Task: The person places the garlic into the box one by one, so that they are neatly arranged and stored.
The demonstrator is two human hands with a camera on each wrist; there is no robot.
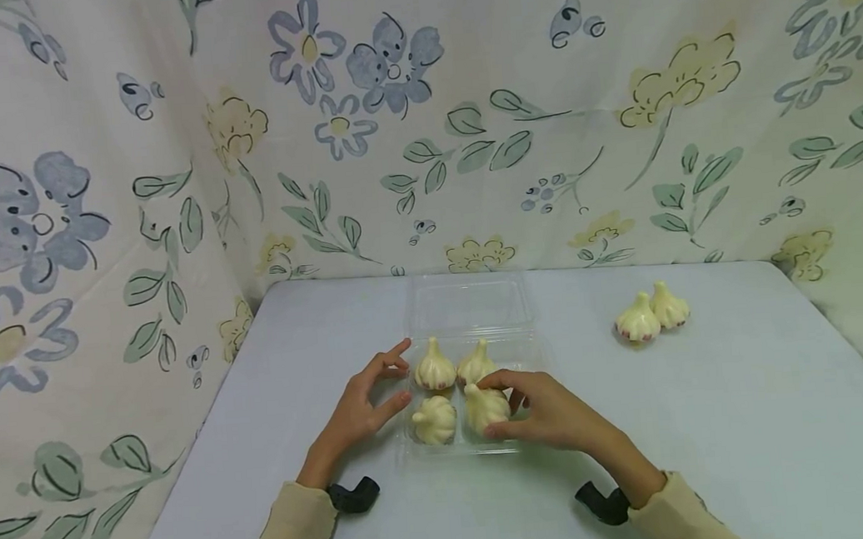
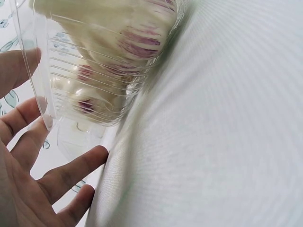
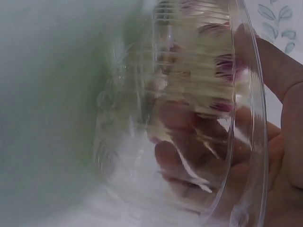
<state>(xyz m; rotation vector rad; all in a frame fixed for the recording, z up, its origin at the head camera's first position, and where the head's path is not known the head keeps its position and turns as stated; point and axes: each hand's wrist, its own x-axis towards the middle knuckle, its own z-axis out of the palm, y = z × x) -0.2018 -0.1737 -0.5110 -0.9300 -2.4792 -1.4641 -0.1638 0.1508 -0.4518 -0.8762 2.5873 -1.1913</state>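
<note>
A clear plastic container [image 1: 462, 449] lies on the table with its lid folded back, holding several garlic bulbs. My right hand [image 1: 550, 411] grips the front right bulb [image 1: 486, 409] inside it, thumb at the front and fingers behind. In the right wrist view the fingers of my right hand [image 3: 203, 142] show through the clear wall. My left hand [image 1: 369, 403] is at the container's left side, fingers spread and relaxed. In the left wrist view, fingertips of my left hand [image 2: 42, 142] touch the container's rim [image 2: 35, 71].
Two more garlic bulbs [image 1: 638, 319] [image 1: 669, 305] sit together at the back right of the white table [image 1: 750, 414]. The clear lid [image 1: 468, 304] extends toward the back edge. A floral curtain [image 1: 466, 117] hangs behind and at the left. Black straps show on both wrists.
</note>
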